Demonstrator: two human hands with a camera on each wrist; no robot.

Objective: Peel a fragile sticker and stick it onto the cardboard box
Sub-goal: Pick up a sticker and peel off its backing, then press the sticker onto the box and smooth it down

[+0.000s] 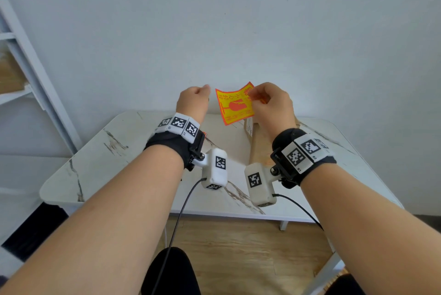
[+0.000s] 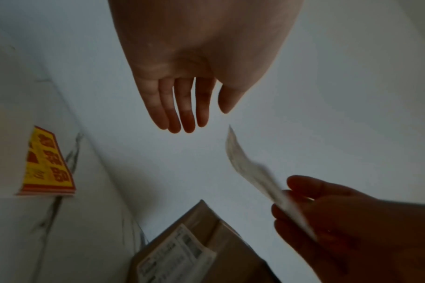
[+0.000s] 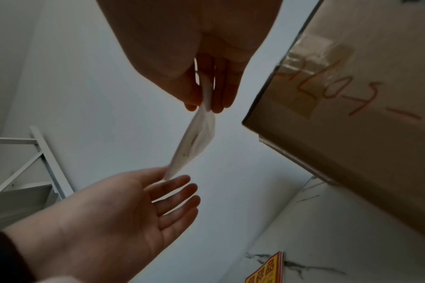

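My right hand (image 1: 268,103) pinches the sticker (image 1: 235,103) by one corner, in the air above the table (image 1: 100,151), just left of the cardboard box (image 3: 366,107); my left hand (image 3: 124,206) is spread, fingers straight, holding nothing; unsupported, the sheet could curl, fold onto itself, or land crooked.
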